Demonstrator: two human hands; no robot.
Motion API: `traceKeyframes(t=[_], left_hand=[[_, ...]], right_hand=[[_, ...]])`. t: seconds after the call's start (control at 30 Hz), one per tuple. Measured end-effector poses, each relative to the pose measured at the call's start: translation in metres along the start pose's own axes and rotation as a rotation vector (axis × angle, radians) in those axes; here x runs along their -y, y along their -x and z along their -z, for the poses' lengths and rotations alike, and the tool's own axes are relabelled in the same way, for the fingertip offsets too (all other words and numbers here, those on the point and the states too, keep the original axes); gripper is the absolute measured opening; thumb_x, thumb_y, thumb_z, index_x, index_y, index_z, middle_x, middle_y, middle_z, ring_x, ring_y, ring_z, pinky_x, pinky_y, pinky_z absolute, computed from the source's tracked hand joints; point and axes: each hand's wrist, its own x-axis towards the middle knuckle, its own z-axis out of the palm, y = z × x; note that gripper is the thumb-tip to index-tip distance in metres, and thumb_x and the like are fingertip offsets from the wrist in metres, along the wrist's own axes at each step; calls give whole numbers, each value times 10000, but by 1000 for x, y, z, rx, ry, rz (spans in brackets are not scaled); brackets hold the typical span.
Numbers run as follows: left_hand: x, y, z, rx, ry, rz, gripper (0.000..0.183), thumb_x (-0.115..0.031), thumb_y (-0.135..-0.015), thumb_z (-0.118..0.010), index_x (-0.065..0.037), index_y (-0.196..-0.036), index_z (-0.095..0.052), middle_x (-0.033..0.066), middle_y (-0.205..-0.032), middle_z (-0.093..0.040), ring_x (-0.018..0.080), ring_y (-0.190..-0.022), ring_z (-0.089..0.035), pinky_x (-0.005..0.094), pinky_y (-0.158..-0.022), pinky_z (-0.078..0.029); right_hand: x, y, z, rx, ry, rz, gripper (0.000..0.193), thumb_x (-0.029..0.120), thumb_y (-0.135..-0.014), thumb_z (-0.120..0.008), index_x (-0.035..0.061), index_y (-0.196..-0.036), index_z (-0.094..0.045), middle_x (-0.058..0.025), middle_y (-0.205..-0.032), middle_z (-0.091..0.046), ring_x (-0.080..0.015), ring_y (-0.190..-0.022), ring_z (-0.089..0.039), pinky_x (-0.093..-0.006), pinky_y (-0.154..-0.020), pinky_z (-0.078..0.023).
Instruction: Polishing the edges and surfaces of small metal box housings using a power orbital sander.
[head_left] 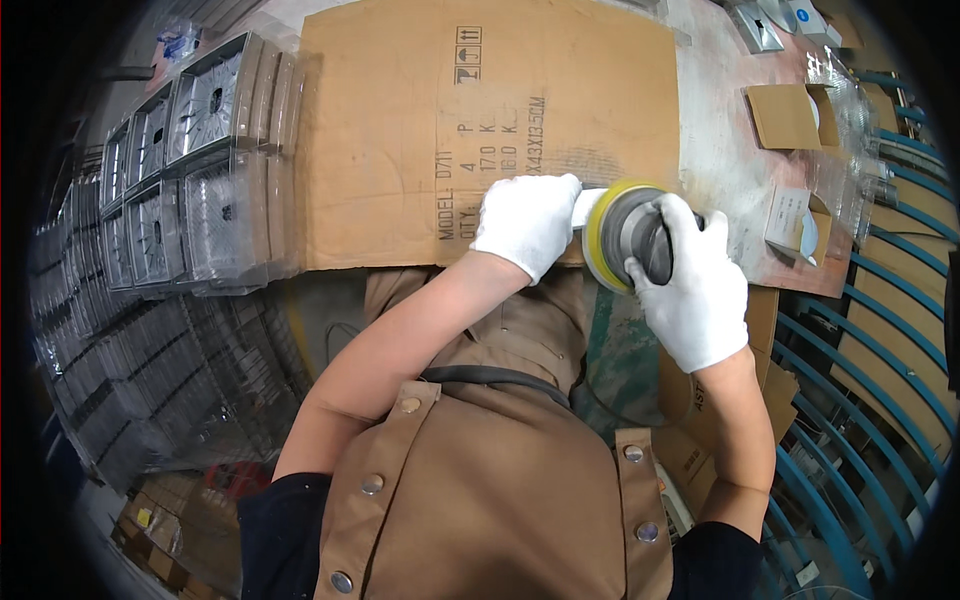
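Gripping one round sander (650, 238), right hand (702, 290); clasping one pale piece (588, 207), left hand (526, 224).

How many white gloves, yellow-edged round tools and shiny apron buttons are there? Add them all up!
White gloves: 2
Yellow-edged round tool: 1
Shiny apron buttons: 5
Total: 8

L hand (528, 228) gloved, fingers (562, 190) curled – L forearm (420, 325) angled inwd | R hand (700, 290) gloved, fingers arched – R forearm (735, 415) fwd
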Motion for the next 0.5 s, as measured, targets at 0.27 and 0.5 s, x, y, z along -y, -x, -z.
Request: traceKeyframes(t=[0.27, 0.5], left_hand=[[1, -1, -3, 18, -22, 8, 129, -248, -890, -659, -126, -932, -656, 116, -861, -726, 340, -832, -716, 475, -713, -551], [1, -1, -5, 22, -46, 18, 133, -257, -876, -676, -133, -921, -658, 112, -859, -727, 341, -828, -716, 472, -717, -555]], right_hand=[[1, 0, 1, 5, 29, -14, 614, 138, -780, -803, 141, -1333, -537, -255, -1119, -538, -451, -785, -678, -481, -696, -579], [-3, 18, 1, 81, 6, -28, 627, 145, -787, -804, 142, -1348, -524, -252, -1125, -538, -448, -805, -683, -492, -714, -581]])
